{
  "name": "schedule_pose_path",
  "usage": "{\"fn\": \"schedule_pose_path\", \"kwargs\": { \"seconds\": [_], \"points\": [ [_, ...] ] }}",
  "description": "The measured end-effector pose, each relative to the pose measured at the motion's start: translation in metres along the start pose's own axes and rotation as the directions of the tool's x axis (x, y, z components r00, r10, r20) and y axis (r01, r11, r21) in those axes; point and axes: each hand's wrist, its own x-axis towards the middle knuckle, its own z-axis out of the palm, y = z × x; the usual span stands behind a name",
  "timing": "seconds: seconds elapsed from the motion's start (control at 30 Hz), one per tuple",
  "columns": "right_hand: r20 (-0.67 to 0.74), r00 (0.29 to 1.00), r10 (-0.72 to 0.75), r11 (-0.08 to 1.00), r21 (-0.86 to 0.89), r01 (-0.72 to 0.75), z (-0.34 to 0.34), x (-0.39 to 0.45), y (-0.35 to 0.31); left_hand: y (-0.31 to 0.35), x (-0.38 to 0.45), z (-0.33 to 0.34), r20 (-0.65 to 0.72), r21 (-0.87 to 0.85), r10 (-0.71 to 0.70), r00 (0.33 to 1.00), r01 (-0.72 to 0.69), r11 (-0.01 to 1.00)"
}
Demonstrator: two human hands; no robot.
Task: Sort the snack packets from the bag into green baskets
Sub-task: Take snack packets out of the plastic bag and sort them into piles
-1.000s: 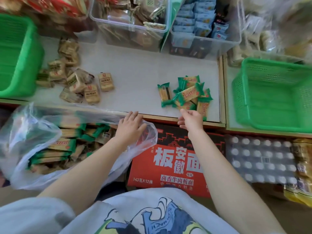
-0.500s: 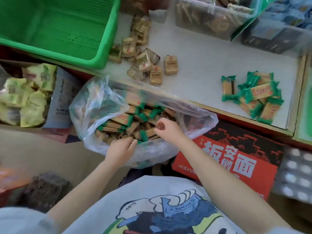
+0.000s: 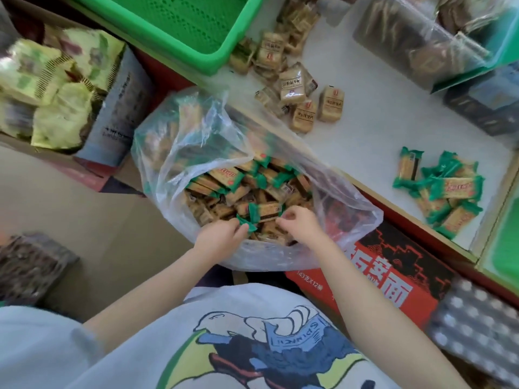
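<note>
A clear plastic bag point(image 3: 196, 141) stands open below the shelf, full of green-ended snack packets point(image 3: 224, 175). Both my hands are inside its mouth. My left hand point(image 3: 222, 237) pinches the green end of one packet point(image 3: 247, 225). My right hand point(image 3: 297, 223) has its fingers curled on the right end of another green-ended packet point(image 3: 264, 211) on top of the heap. One green basket point(image 3: 174, 21) sits at the shelf's far left. A second green basket point(image 3: 502, 248) shows only its edge at the right.
On the white shelf point(image 3: 373, 130) lie a pile of brown packets point(image 3: 295, 88) near the left basket and a pile of green-ended packets point(image 3: 443, 189) at the right. Clear bins point(image 3: 415, 43) stand behind. A red carton point(image 3: 393, 282) and yellow-green bags point(image 3: 56, 88) flank the bag.
My view swung left and down from the shelf to the bag. Both hands went from the shelf edge into the bag; the left hand moved from the bag's rim onto a packet.
</note>
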Motion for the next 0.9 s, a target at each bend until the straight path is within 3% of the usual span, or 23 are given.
{"fn": "schedule_pose_path", "kwargs": {
  "seconds": [0.07,0.13,0.23,0.3,0.5,0.6,0.73,0.83,0.9],
  "points": [
    [-0.058,0.994,0.098,0.949,0.306,-0.075,-0.006,0.014,-0.025,0.0,0.002,-0.006,-0.008,-0.058,-0.03,1.0,0.029,0.998],
    [0.019,0.98,0.197,0.818,0.548,-0.175,-0.009,0.029,-0.044,0.0,0.003,-0.013,-0.034,-0.136,-0.075,0.997,0.07,0.988],
    [0.1,0.962,0.255,0.647,0.722,-0.247,-0.005,0.047,-0.056,0.001,0.005,-0.022,-0.063,-0.195,-0.09,0.994,0.076,0.978],
    [0.096,0.963,0.252,0.612,0.755,-0.235,-0.001,0.05,-0.058,0.002,0.003,-0.026,-0.065,-0.213,-0.074,0.995,0.058,0.975],
    [0.037,0.975,0.219,0.754,0.628,-0.193,-0.015,0.001,-0.034,0.013,0.002,-0.039,-0.025,-0.48,-0.173,0.985,0.14,0.866],
    [0.061,0.992,0.107,0.685,0.719,-0.118,-0.03,-0.036,-0.008,0.038,0.006,-0.05,0.057,-0.701,-0.203,0.977,0.184,0.689],
    [0.035,0.995,-0.093,0.673,0.739,0.037,-0.05,-0.069,0.028,0.095,0.011,-0.06,0.194,-0.887,-0.05,0.98,0.197,0.417],
    [-0.009,0.988,-0.153,0.694,0.711,0.114,-0.067,-0.082,0.054,0.14,0.01,-0.059,0.189,-0.892,0.065,0.98,0.144,0.428],
    [-0.085,0.987,-0.138,0.641,0.752,0.154,-0.081,-0.091,0.071,0.168,0.011,-0.056,0.161,-0.88,0.112,0.981,0.091,0.467]
  ]
}}
